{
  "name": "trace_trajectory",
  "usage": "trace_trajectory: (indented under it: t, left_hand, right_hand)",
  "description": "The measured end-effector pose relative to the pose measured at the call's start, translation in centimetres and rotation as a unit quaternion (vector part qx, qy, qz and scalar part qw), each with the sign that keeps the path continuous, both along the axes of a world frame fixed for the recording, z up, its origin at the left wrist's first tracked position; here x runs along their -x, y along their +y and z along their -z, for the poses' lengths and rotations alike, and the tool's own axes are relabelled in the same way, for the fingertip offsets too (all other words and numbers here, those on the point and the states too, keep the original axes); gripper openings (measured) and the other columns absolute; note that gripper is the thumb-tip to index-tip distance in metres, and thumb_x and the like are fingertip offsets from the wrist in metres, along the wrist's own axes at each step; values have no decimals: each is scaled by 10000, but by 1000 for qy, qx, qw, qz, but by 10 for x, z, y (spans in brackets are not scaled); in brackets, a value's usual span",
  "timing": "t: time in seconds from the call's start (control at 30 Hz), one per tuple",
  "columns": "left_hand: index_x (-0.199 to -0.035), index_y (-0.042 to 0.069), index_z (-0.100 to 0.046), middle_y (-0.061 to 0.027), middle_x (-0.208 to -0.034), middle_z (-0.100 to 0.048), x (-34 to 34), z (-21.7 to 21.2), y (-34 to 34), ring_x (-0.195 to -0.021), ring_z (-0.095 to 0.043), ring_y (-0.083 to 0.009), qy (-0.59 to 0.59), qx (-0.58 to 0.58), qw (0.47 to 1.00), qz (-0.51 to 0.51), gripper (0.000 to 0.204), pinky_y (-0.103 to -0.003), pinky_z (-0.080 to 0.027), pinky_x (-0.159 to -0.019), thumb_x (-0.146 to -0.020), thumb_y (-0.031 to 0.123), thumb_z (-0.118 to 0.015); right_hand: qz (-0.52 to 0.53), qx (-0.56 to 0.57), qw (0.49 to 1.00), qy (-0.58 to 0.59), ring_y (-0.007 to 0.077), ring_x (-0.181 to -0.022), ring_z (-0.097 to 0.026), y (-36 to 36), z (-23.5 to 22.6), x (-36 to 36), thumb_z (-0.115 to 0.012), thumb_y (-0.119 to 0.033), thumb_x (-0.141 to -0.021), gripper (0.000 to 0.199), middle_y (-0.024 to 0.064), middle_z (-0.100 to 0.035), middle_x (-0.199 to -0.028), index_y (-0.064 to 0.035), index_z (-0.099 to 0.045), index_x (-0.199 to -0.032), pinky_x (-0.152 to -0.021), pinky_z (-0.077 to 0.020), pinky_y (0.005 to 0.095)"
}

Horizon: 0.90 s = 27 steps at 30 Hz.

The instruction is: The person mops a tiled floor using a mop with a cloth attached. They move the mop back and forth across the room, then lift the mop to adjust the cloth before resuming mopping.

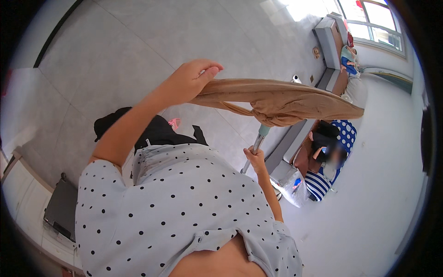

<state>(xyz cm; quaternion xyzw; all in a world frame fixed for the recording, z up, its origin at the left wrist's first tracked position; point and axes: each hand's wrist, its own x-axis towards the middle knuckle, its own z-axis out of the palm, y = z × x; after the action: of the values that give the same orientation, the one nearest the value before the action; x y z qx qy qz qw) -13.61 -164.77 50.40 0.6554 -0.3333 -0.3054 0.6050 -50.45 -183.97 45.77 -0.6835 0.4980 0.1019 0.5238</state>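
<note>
A brown, stretchy cloth (286, 94) is drawn over a long flat head, probably a mop's, and gathered in a knot-like bunch near the middle. Below the bunch, a pale green joint (264, 130) leads into a metal pole (255, 150). My right hand (256, 159) is wrapped round that pole. At the head's left end, my left hand (194, 78) lies against the cloth. A small gap shows between its thumb and forefinger; the other fingers are partly hidden. The covered head is raised in front of my body, slanting slightly down to the right.
Grey tiles form the floor (152, 41). To the right, a person (325, 145) sits on a sofa (290, 150) with blue-and-white cushions; another person (349, 61) is farther back near the window (374, 23). A dark case (62, 207) stands at the lower left beside a pale cabinet (27, 194).
</note>
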Motion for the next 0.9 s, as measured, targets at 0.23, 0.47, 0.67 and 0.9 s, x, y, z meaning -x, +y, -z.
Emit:
trace_trajectory:
  t: [0.23,0.47,0.67,0.9]
  left_hand:
    - [-1042,59,-570,-65,-953,-595,-30,-19,-39,-909,-524,-149,76,-80,962,251,296,-274,-398,-810,-863,270,-466]
    - [-929,55,-597,-43,-859,-589,-39,-9,-49,-827,-536,-130,133,-68,955,257,238,-272,-407,-811,-807,257,-570]
    - [-890,66,-597,-39,-827,-588,-49,3,-41,-795,-545,-127,210,-39,965,155,208,-278,-428,-808,-808,256,-578]
    - [-909,43,-592,-42,-843,-586,-51,6,-38,-812,-544,-128,226,-52,962,141,218,-278,-424,-803,-800,231,-573]
  right_hand:
    - [-26,12,1000,9,40,-487,-347,-1,-1,5,-620,-128,-778,256,-52,-408,-523,-89,-469,-576,-460,-260,207]
    - [10,0,1000,7,35,-495,-345,9,2,14,-643,-177,-765,301,-67,-399,-528,-96,-455,-544,-451,-269,209]
    - [31,-22,999,23,41,-473,-350,17,5,16,-638,-194,-766,302,-53,-415,-519,-104,-458,-541,-438,-262,214]
    - [55,-85,995,17,40,-457,-330,28,11,19,-634,-185,-766,304,-53,-405,-514,-109,-441,-543,-427,-244,216]
